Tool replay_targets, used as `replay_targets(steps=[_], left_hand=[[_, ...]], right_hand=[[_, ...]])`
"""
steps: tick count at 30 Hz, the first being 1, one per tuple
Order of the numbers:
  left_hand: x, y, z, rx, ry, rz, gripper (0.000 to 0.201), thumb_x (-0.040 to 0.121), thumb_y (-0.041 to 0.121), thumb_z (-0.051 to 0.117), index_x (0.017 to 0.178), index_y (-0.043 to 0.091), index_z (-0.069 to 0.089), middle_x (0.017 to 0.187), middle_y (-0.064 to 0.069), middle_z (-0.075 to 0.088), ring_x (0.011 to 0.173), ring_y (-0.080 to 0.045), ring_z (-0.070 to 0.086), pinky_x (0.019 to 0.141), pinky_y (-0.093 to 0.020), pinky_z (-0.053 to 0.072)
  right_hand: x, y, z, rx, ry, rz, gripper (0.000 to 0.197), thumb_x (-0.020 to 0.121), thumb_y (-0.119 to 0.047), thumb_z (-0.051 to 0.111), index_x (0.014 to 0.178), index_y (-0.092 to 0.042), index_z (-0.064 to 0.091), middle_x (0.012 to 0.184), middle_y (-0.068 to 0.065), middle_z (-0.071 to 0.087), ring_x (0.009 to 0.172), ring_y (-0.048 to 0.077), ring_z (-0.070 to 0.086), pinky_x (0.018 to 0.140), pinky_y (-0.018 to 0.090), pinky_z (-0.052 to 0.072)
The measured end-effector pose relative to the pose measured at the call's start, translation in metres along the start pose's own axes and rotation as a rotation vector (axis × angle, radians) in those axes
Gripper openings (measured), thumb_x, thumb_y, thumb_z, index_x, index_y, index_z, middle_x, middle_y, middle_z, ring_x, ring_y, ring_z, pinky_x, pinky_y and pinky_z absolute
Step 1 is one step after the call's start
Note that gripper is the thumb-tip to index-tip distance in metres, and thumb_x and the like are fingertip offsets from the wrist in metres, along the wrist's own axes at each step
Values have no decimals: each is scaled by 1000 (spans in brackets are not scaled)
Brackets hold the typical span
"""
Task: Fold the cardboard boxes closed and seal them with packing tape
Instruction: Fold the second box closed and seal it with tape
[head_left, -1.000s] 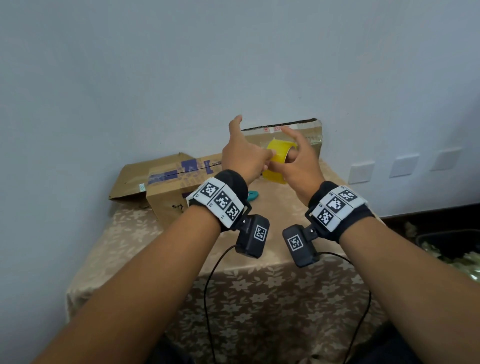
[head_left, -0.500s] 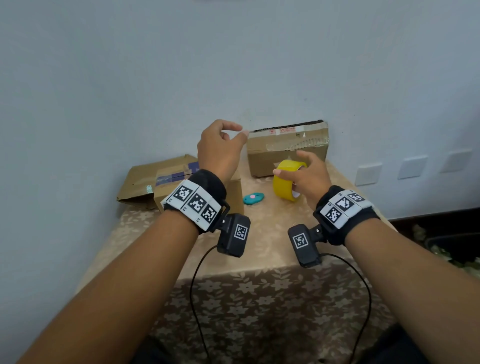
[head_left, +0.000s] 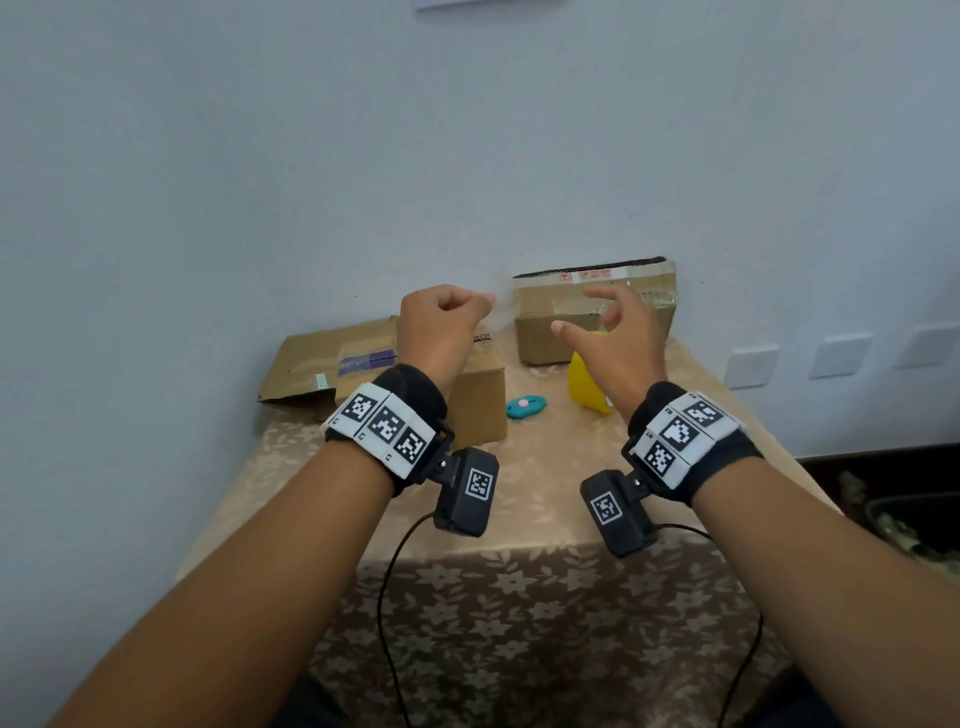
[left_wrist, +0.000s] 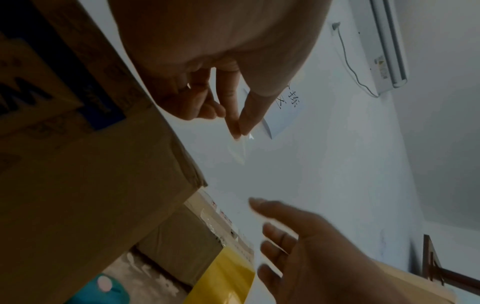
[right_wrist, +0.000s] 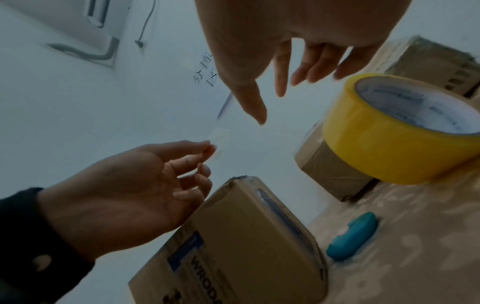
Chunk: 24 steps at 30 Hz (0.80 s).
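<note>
Fingertips (left_wrist: 235, 125) of my left hand (head_left: 441, 332) pinch a small clear strip of tape (left_wrist: 240, 147) in the air above the printed box (head_left: 475, 400). To its right my right hand (head_left: 610, 343) hangs spread and holds nothing, above the yellow tape roll (head_left: 584, 387) on the table (head_left: 545, 499). I judge sealing is in hand; next, the strip must be pressed onto a box seam.

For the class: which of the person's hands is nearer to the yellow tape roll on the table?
Right. The right hand hovers open just above the yellow tape roll, not touching it. The left hand is over the near cardboard box, pinching a small clear tape piece.
</note>
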<state>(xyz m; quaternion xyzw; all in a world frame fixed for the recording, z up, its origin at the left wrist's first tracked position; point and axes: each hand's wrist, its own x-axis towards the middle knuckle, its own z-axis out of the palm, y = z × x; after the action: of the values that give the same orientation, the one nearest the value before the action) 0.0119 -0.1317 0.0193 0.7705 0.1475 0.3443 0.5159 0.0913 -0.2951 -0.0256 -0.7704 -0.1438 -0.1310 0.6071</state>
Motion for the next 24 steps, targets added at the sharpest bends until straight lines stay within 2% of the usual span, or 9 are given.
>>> replay_targets(steps=[2, 5, 9, 13, 15, 18, 20, 22, 24], left_hand=[[1, -1, -3, -22, -4, -32, 21, 90, 25, 75, 84, 6, 77, 61, 13, 62, 57, -2, 53, 62, -26, 49], [0, 0, -6, -25, -35, -63, 19, 90, 25, 75, 86, 6, 79, 64, 6, 60, 52, -3, 50, 50, -19, 43], [-1, 3, -12, -43, -81, -75, 18, 91, 27, 72, 79, 17, 81, 81, 3, 74, 68, -7, 58, 59, -23, 44], [-3, 2, -17, 8, -91, -44, 18, 90, 28, 73, 80, 16, 81, 84, -5, 76, 70, -11, 59, 56, -24, 46], [-2, 0, -19, 42, -65, -7, 20, 88, 32, 74, 76, 18, 81, 80, -8, 75, 65, -13, 60, 57, -28, 50], [-3, 0, -20, 144, -7, 24, 24, 86, 38, 76, 70, 20, 79, 60, 5, 70, 52, -14, 62, 63, -37, 57], [-5, 1, -18, 173, -2, 25, 24, 85, 41, 77, 71, 22, 78, 60, 6, 71, 56, -17, 67, 68, -42, 63], [-6, 3, -16, 136, -9, -6, 24, 85, 41, 78, 97, 21, 79, 67, 3, 72, 67, -20, 72, 72, -45, 64], [-4, 3, -18, 41, -19, -94, 60, 85, 39, 80, 134, 9, 63, 80, 3, 71, 78, -20, 75, 73, -41, 64]], right_hand=[[-5, -8, 7, 164, -54, -11, 32, 90, -28, 74, 121, -28, 66, 97, 3, 62, 96, 17, 62, 88, 34, 51], [-12, -19, 18, 365, -179, 46, 27, 97, -28, 68, 123, -25, 64, 104, 11, 73, 88, 17, 72, 77, 33, 57], [-20, -31, 30, 542, -307, 82, 46, 94, -29, 75, 134, -15, 58, 99, 14, 77, 88, 22, 77, 81, 34, 63], [-23, -32, 36, 583, -300, 44, 50, 91, -6, 76, 136, -13, 56, 93, 22, 76, 82, 22, 76, 78, 32, 63], [-22, -32, 37, 588, -305, 26, 52, 90, -2, 75, 137, -13, 56, 85, 19, 73, 77, 19, 73, 73, 29, 61], [-23, -32, 40, 576, -332, -3, 52, 91, 0, 73, 138, -15, 56, 76, 10, 68, 73, 17, 69, 70, 25, 58], [-23, -33, 42, 567, -330, -21, 52, 92, 1, 71, 139, -16, 55, 74, 7, 66, 72, 17, 67, 69, 23, 56], [-23, -33, 42, 546, -309, -43, 53, 91, 2, 71, 139, -16, 56, 72, 6, 64, 69, 15, 66, 66, 20, 54], [-22, -34, 40, 540, -303, -49, 55, 91, 4, 70, 139, -18, 56, 71, 6, 64, 69, 15, 65, 63, 18, 52]])
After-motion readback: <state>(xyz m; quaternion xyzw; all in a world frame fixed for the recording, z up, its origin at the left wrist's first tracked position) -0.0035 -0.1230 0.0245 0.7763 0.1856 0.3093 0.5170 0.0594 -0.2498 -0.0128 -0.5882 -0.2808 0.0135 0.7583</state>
